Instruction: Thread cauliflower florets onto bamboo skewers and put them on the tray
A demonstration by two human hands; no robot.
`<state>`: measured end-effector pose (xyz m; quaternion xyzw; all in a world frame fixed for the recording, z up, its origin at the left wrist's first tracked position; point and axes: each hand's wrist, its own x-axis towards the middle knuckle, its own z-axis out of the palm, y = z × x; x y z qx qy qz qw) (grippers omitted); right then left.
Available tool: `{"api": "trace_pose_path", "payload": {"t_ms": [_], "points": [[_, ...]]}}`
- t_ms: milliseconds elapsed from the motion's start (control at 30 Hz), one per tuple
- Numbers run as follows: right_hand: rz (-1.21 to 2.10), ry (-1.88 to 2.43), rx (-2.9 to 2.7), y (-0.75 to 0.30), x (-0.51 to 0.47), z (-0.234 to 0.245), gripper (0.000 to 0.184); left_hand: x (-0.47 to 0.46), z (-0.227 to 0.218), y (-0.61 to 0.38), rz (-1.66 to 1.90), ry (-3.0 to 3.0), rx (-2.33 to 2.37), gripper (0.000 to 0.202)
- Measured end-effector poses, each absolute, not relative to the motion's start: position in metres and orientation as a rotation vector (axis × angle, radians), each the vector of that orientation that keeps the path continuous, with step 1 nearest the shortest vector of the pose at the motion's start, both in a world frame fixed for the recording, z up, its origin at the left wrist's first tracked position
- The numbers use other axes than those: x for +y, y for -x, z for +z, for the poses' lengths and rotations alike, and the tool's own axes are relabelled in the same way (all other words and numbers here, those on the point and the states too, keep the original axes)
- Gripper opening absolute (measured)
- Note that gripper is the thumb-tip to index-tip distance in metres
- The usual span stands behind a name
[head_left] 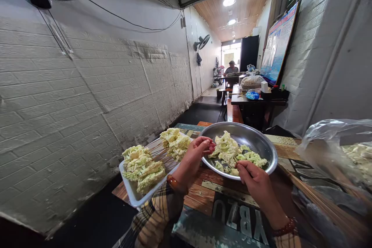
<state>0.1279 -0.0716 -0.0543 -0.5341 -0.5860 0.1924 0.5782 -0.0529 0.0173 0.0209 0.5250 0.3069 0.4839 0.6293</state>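
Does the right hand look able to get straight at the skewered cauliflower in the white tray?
Probably not directly: the left hand and wrist seem in the way, between the right hand and the skewered cauliflower.

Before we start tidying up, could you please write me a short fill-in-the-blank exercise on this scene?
1. The metal bowl contains vegetable pieces identifiable as ____.
2. In this view, the white tray of skewered florets stands to the ____ of the metal bowl.
3. A bracelet circles the person's right ____.
4. The farther black fan is mounted on the ____.

Missing words: cauliflower; left; wrist; wall.
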Motion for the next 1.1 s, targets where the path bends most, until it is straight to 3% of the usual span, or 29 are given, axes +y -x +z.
{"api": "trace_pose_path", "payload": {"t_ms": [233,567,900,1100], "points": [[0.716,1.147,-1.273,-0.11,-0.076,-0.055,0.028,-0.031,-0.02,0.054,0.973,-1.259,0.707,0.032],[0.713,1.169,-1.25,-0.064,-0.078,-0.062,0.031,-0.074,-0.064,0.065,0.919,-1.236,0.707,0.042],[0.777,1.254,-1.357,-0.045,-0.083,-0.085,0.046,-0.059,-0.07,0.139,1.326,-1.563,1.196,0.031],[0.758,1.275,-1.618,-0.033,-0.089,-0.12,0.039,-0.058,-0.06,0.181,1.333,-1.792,1.36,0.025]]}}
